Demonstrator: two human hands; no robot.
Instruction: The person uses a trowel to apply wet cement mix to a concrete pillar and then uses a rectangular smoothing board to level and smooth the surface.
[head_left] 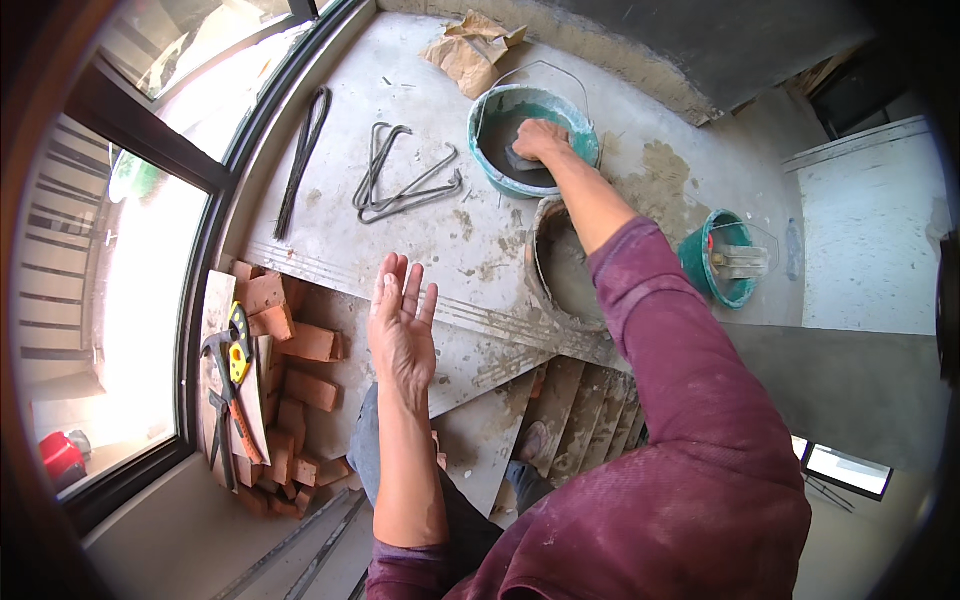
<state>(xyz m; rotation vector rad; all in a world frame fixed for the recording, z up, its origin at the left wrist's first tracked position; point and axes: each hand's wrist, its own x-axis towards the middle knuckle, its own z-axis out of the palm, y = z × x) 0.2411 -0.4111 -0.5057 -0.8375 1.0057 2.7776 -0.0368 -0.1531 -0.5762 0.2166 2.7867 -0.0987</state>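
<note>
My right hand [541, 140] reaches down into a teal bucket [483, 178] and is closed around what looks like a trowel [518, 161]. Its handle is hidden in my fist, and its grey blade shows against the bucket's inside. Below my right forearm stands a second bucket [533, 262] with grey wet mortar [568, 270] in it, partly covered by my sleeve. My left hand [402, 335] is raised, palm up with its fingers stretched out, and holds nothing.
Stacked red bricks [310, 342] lie left, beside a hammer [228, 375] and saw [240, 340]. Bent steel bars [400, 200], a wire bundle [303, 160] and a paper bag [470, 55] are on the floor. A smaller teal bucket [695, 262] stands right. Steps [580, 410] descend below me.
</note>
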